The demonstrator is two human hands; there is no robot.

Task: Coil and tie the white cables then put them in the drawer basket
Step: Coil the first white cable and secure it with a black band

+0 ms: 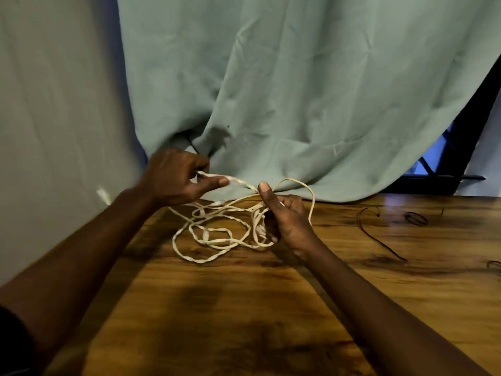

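Observation:
A tangle of white cable [217, 237] lies in loose loops on the wooden table [244, 308] near its far edge. My left hand [173, 180] pinches one end of the cable between thumb and fingers, raised above the table. My right hand [284, 215] grips a bunch of cable strands, thumb pointing up, with one loop arching over to its right. A short stretch of cable runs taut between the two hands. No drawer basket is in view.
A pale green curtain [311, 90] hangs right behind the table's far edge. Thin dark ties [379, 237] and small dark loops [416, 219] lie on the table to the right. A grey wall [54, 104] is at the left.

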